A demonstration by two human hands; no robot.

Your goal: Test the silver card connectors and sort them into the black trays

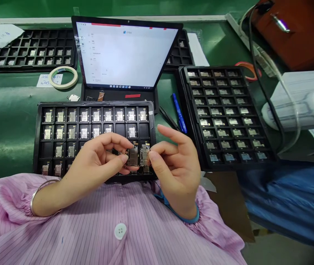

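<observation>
Over the near right part of a black compartment tray, both hands are raised with their fingers bent. Between thumb and fingers, my left hand grips a small circuit board with a dark metal shield. Right beside it, a circuit board with a silver card slot is pinched by the thumb and a finger of my right hand, whose index finger sticks out. The two boards are side by side; I cannot tell whether they touch. Similar boards lie singly in the tray's compartments, and my hands hide several of these.
A tablet stands open behind the tray. Another filled tray lies to the right, past a blue marker and dark tweezers. Masking tape and a further tray lie at the back left. Cables hang at the right.
</observation>
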